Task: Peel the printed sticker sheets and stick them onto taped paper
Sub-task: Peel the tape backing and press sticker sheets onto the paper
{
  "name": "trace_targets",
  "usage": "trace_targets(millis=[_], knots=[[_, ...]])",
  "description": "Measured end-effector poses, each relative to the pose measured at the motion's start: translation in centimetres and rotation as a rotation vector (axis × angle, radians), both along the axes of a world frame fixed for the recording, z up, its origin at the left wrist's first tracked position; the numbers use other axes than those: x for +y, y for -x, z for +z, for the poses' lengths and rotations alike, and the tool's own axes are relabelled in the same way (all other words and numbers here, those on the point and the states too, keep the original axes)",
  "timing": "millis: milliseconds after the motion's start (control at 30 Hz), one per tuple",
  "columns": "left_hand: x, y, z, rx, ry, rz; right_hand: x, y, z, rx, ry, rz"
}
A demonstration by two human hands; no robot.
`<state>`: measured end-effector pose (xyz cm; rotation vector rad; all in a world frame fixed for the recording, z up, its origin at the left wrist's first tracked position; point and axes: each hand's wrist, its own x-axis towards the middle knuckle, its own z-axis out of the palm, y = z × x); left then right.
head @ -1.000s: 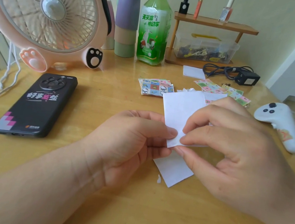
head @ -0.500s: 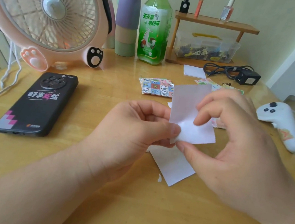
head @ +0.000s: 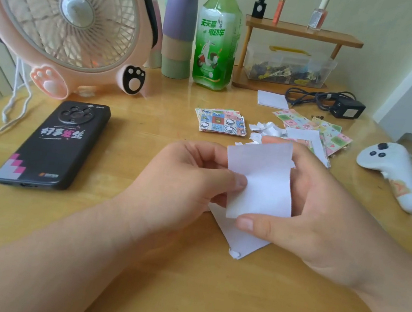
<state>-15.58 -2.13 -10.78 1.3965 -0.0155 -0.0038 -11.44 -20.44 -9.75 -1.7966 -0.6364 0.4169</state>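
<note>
Pinching white sticker sheet upright between left hand thumb at its left edge and right hand clamping its right side, just above white paper lying flat beneath on table.

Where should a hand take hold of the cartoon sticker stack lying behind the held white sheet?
Judging by its pose, pinch the sticker stack at its near right corner, coming from the right hand side. It lies flat on the table, its fanned edges offering a lip; paper scraps crowd that side.
</note>
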Motion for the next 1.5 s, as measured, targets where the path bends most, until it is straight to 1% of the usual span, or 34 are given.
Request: trace_targets(millis=[167,367,467,567,667,800,833,900,1000,1033,1167,1233,1333,1367,1433,1500], knots=[[0.0,-0.2,-0.3,0.013,-0.008,0.059,0.0,-0.1,-0.2,-0.025,-0.058,0.012],[0.4,-0.5,-0.7,0.063,-0.064,0.148,0.0,0.0,0.0,0.051,-0.257,-0.007],[0.4,-0.6,-0.8,0.054,-0.063,0.165,-0.1,-0.1,-0.1,0.053,-0.275,-0.060],[0.4,-0.6,-0.8,0.043,-0.020,0.180,0.0,-0.4,-0.4,0.047,-0.266,-0.180],[0.4,-0.4,-0.4,0.046,0.002,0.120,0.1,-0.8,-0.6,0.017,-0.282,-0.280],[0.1,0.2,0.2,0.025,-0.186,0.000,0.0,-1.2,-0.6,-0.013,-0.311,-0.396],[0.0,0.4,0.3,0.014,-0.228,-0.011,-0.1,-1.3,-0.6,-0.029,-0.289,-0.397],[-0.1,0.4,0.3,0.009,-0.315,0.040,-0.2,-1.5,-0.8,-0.077,-0.220,-0.370],[0.8,-0.3,0.0,0.012,-0.580,0.185,-0.3,-1.6,-1.2,-0.161,-0.071,-0.320],[1.2,-0.5,0.0,0.020,-0.657,0.201,-0.3,-1.7,-1.3,-0.184,-0.014,-0.310],[1.7,-0.7,0.2,0.068,-0.955,0.152,-0.4,-1.8,-1.4,-0.240,0.227,-0.312],[1.5,-0.6,0.2,0.085,-1.000,0.171,-0.8,-2.0,-1.2,-0.297,0.338,-0.328],[1.3,-0.5,0.3,0.074,-1.020,0.246,-2.6,-3.1,0.6,-0.418,0.444,-0.454],[1.2,-0.5,0.4,0.065,-1.024,0.279,-3.4,-3.5,1.5,-0.448,0.509,-0.482],[1.2,-0.4,0.6,0.037,-0.989,0.329,-5.0,-4.0,2.9,-0.446,0.680,-0.468],[1.0,-0.3,0.6,0.019,-0.943,0.351,-6.0,-4.2,3.5,-0.392,0.789,-0.410]])
